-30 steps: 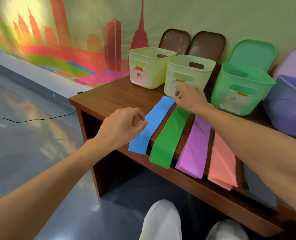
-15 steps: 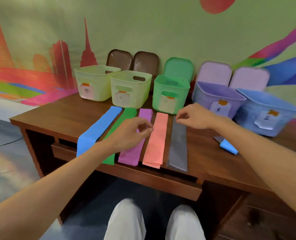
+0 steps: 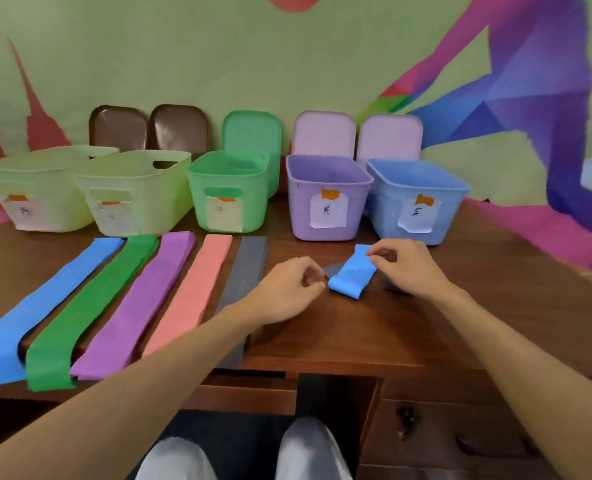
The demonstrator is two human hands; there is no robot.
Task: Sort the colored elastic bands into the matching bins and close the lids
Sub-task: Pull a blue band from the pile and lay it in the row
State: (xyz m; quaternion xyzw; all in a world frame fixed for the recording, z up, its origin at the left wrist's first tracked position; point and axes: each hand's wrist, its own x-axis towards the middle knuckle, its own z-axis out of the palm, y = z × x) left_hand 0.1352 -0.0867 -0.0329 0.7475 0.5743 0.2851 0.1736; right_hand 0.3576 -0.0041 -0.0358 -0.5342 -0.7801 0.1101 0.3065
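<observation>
Nearest us, our two knees (image 3: 239, 455) show below the table (image 3: 356, 334) edge. Our left hand (image 3: 284, 292) rests with its fingers (image 3: 310, 277) curled nearly closed, and we cannot tell whether they pinch anything. Just right of them lies one small folded blue band (image 3: 351, 273), over a dark piece we cannot make out. Our right hand (image 3: 405, 265) pinches that band's far corner between thumb and forefinger.

Left of our left fingers lie five long bands side by side: gray band (image 3: 246, 278) closest, then salmon band (image 3: 197, 292), purple band (image 3: 142, 306), green band (image 3: 90, 310), long blue band (image 3: 41, 306).

Beyond our fingers stand five open bins: blue bin (image 3: 415, 199), purple bin (image 3: 327, 195), green bin (image 3: 228, 192), and two pale yellow bins (image 3: 131, 188). Behind them five lids lean on the wall: two pink lids (image 3: 324, 133), one green lid (image 3: 253, 133), two brown lids (image 3: 180, 128).
</observation>
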